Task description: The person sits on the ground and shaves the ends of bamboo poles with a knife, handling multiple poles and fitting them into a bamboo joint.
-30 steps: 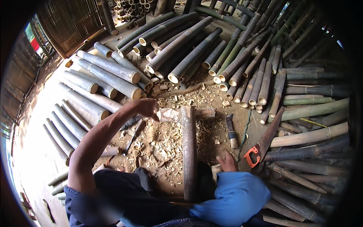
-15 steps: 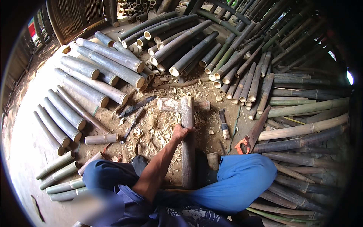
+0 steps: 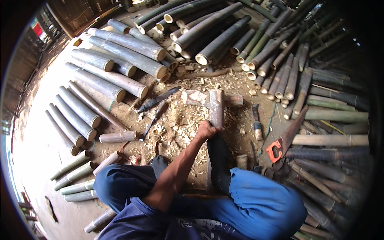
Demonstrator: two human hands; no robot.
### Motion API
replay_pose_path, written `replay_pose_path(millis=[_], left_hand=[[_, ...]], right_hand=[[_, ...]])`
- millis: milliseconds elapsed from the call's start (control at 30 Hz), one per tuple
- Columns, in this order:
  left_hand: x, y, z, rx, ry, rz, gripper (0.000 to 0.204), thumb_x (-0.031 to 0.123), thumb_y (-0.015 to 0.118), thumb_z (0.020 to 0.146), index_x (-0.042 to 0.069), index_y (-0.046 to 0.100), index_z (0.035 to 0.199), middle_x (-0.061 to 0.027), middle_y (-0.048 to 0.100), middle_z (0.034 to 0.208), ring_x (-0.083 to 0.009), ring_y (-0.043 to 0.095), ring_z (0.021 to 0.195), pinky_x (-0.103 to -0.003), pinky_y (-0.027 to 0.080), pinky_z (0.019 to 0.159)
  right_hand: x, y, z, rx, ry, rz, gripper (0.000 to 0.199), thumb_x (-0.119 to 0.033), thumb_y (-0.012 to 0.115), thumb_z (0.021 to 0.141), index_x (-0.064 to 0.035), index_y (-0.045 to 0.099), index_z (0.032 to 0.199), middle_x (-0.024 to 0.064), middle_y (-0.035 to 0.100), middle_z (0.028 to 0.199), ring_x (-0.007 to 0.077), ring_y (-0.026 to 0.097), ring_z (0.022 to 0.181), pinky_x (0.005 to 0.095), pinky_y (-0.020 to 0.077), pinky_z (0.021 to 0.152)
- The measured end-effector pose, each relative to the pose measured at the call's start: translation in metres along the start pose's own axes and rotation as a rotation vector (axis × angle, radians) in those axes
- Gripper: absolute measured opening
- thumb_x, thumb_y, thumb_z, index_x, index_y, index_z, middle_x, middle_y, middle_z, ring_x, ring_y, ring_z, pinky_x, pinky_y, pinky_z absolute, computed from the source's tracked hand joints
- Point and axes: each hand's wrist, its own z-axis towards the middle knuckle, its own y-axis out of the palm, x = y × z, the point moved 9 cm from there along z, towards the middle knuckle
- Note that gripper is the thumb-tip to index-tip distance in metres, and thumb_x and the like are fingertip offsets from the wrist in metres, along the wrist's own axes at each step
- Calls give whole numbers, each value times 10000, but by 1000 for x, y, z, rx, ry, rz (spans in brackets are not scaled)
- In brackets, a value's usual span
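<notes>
My left hand (image 3: pixel 209 131) is closed round a thick bamboo length (image 3: pixel 216 108) that runs away from me between my legs. The bamboo's far end lies across a short log (image 3: pixel 197 97) with a pale, chipped face. A dark-socked foot (image 3: pixel 218 160) lies over the near part of the bamboo and hides much of it. My right hand is out of sight. Right of the bamboo, a short blade with a wrapped handle (image 3: pixel 257 124) rests on the ground. Left of it lie a large dark knife (image 3: pixel 160 99) and a slimmer one (image 3: pixel 153 120).
Wood chips (image 3: pixel 180 132) litter the ground around the log. A handsaw with an orange handle (image 3: pixel 275 151) leans on bamboo at the right. Cut bamboo sections (image 3: pixel 128 58) lie in rows at the left and far side. A short bamboo stub (image 3: pixel 241 161) stands by my right knee.
My view has shifted, so the scene sits farther right and the far pile higher. The dark-socked foot now covers the near part of the bamboo. My left hand still grips it.
</notes>
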Motion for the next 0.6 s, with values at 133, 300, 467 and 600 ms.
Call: replay_pose_path(millis=[133,300,467,600], left_hand=[[40,-78,-4,367,217,146,555,355,802,833,-78,656,1148,-261,704,1127,-344,704,984,-436,559,867],[39,-268,-13,938,97,788,344,75,652,788,24,605,1125,-188,639,1030,-337,639,1004,-487,528,804],[7,-279,0,633,-83,980,514,280,746,788,83,611,1244,-154,632,1212,-370,600,1162,-485,470,980],[-5,-273,0,489,-137,834,507,278,690,774,76,649,1236,-167,637,1240,-384,594,1182,-472,478,1010]], right_hand=[[-11,14,9,-60,6,0,388,-306,585,979,-2,601,1220,278,668,1084,450,620,1043,510,504,897],[-110,16,45,-80,-266,36,364,-303,565,984,-9,614,1195,282,678,1052,471,625,1015,526,508,879],[-267,-35,68,52,-682,82,345,-300,546,990,-17,628,1170,285,689,1019,491,630,987,542,511,861],[-356,-70,69,141,-835,111,323,-298,656,948,-35,618,1131,215,708,957,427,690,893,489,554,743]])
